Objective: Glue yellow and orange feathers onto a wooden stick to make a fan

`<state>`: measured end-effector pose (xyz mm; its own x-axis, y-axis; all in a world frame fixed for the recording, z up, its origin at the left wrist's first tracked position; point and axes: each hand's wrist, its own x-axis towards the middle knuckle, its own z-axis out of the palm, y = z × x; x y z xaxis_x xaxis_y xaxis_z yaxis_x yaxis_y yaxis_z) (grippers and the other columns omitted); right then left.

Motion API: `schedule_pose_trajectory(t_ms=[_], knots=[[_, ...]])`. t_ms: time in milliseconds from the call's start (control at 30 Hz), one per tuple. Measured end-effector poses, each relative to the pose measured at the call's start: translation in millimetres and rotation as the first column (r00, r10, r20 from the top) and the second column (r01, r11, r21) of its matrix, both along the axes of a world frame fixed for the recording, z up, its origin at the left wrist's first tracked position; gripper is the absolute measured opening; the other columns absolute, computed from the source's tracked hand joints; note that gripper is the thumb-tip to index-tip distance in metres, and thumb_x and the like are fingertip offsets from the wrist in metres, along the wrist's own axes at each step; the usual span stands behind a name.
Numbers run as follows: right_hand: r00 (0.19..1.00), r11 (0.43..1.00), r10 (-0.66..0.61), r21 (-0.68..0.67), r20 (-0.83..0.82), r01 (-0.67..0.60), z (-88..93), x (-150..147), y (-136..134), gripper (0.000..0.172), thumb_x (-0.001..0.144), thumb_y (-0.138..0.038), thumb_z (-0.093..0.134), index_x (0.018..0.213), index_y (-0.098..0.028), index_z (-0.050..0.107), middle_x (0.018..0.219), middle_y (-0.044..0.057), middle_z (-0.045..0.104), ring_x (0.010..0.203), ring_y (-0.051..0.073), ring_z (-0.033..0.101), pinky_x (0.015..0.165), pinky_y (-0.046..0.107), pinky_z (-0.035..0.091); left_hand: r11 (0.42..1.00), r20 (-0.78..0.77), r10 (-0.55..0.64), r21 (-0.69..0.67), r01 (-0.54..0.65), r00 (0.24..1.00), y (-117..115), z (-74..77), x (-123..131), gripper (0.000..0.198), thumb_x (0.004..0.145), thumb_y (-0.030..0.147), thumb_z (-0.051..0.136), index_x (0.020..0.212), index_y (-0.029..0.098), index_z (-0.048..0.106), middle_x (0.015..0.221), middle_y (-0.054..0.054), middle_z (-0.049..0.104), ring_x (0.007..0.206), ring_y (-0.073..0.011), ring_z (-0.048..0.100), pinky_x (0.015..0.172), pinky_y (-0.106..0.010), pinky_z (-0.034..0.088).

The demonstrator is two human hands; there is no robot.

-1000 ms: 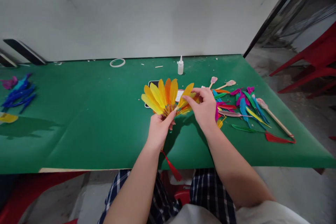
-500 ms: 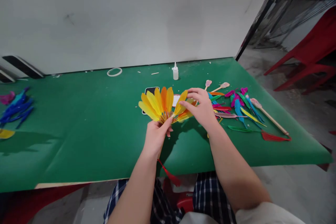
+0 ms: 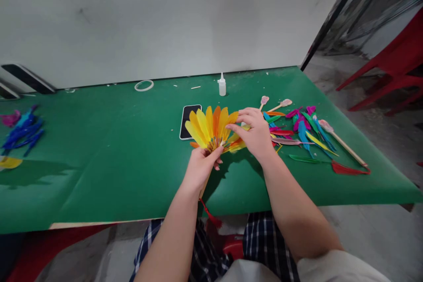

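My left hand [image 3: 201,165] is closed round the base of a fan of yellow and orange feathers [image 3: 207,127], its thumb pressed at the quill ends. Below that hand a wooden handle [image 3: 204,187] sticks out, with a red tassel [image 3: 213,219] hanging over the table's front edge. Thumb and fingers of my right hand [image 3: 253,130] pinch a yellow-orange feather [image 3: 232,118] at the fan's right side. More yellow and orange feathers show under the right hand. Just behind the fan lies a phone [image 3: 187,119] on the green table [image 3: 132,176].
A white glue bottle [image 3: 222,87] stands near the wall. Loose coloured feathers [image 3: 301,130] and a tasselled stick [image 3: 346,147] lie at right. Blue feathers [image 3: 24,132] are at far left, a white ring [image 3: 144,85] at the back. A red chair [image 3: 393,61] stands beyond.
The fan has shifted slightly right and turned, uncovering more of the phone. My right hand still pinches at its right side. The view has moved a little.
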<state>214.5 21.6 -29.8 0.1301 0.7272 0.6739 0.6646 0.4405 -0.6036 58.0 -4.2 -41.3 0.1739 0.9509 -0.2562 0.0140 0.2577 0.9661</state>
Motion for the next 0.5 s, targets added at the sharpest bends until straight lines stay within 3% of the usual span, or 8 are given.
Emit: schedule_pose_trajectory(t_ms=[500], knots=[[0.999,0.998,-0.009,-0.061,0.031,0.011,-1.2,-1.0,1.9,0.013,0.071,-0.029,0.066,0.062,-0.021,0.062,0.072,0.001,0.064,0.080,0.017,0.055,0.077,0.035,0.043,0.998,0.056,-0.033,-0.053,0.036,0.998,-2.0,3.1,1.8,0.024,0.066,0.031,0.067,0.075,0.009,0.062,0.047,0.003,0.051,0.039,-0.0052,0.044,0.036,-0.016,0.035]])
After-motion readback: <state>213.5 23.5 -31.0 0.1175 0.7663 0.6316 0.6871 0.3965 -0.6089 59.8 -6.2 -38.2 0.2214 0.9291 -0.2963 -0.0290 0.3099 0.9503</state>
